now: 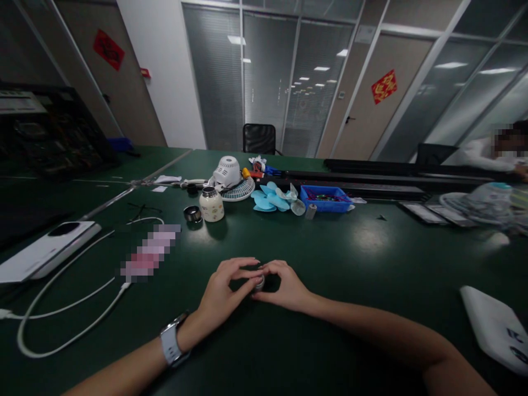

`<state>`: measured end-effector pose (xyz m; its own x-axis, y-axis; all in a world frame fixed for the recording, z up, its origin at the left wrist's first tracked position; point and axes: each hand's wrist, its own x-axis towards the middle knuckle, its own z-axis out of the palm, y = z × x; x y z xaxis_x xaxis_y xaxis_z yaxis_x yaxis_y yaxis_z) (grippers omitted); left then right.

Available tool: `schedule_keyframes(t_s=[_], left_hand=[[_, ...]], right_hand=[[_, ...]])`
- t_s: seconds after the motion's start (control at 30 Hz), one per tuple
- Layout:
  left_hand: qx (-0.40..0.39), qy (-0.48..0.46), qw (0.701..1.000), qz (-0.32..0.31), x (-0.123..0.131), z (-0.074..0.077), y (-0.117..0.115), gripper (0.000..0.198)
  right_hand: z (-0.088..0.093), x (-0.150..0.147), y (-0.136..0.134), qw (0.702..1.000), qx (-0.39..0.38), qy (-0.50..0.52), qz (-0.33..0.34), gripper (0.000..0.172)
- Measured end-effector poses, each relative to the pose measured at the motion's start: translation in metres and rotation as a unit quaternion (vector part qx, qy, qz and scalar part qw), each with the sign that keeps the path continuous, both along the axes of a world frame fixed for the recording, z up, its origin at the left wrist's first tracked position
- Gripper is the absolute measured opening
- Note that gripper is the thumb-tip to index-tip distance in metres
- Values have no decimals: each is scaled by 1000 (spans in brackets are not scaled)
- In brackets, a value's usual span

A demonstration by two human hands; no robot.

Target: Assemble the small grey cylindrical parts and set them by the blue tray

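My left hand (231, 283) and my right hand (289, 286) meet low over the green table. Between their fingertips is a small round, silvery-grey piece (259, 283), mostly covered by the fingers, so its kind is unclear. The left thumb and fingers pinch it from one side. From the other side, my right thumb and forefinger curl around it. A watch with a pale strap (171, 341) sits on my left wrist.
Farther back are a cream bottle (212, 205), a black ring-shaped cap (192, 214), a white fan (226, 173), light blue fan blades (270, 198), a metal cylinder (311, 212) and a blue tray (325, 199). A cabled phone (152, 253) lies left. Another person (474, 151) sits far right.
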<state>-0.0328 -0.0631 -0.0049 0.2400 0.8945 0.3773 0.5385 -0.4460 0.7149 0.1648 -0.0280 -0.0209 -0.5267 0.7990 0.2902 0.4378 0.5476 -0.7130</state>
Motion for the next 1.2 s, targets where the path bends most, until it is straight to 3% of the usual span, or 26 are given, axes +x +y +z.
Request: schedule_keyframes(t_s=[0.17,0.3,0.53,0.67,0.83,0.93,1.0,1.1,1.2], left_hand=[[-17,-72,997,22,4,4,3,16],[-46,-169,984,32,-6,0,5,28],[-171,-55,983,-25,-32,-22,12,31],[-173,-40,984,-33,-32,-23,14,34],[-167,-37,985,-32,-32,-24,14,38],[-164,-37,985,-31,-32,-23,14,38],[-163,-33,986,-28,-31,-22,14,39],[-172,-38,984,-31,-31,-19,13,45],[-189,-58,980,-28,-32,-18,15,43]], right_hand=[[0,-1,0,1000,-1,-11,3,31],[-1,2,-3,1000,4,-4,-9,35],[0,45,3,998,1,-32,-50,34],[-10,98,46,988,24,-20,-150,29],[-20,163,136,947,71,-9,-312,33],[-21,186,177,924,77,-31,-374,36],[-20,192,188,919,77,-35,-385,43],[-18,184,176,889,153,-61,-427,62],[-8,148,131,862,273,-84,-420,65]])
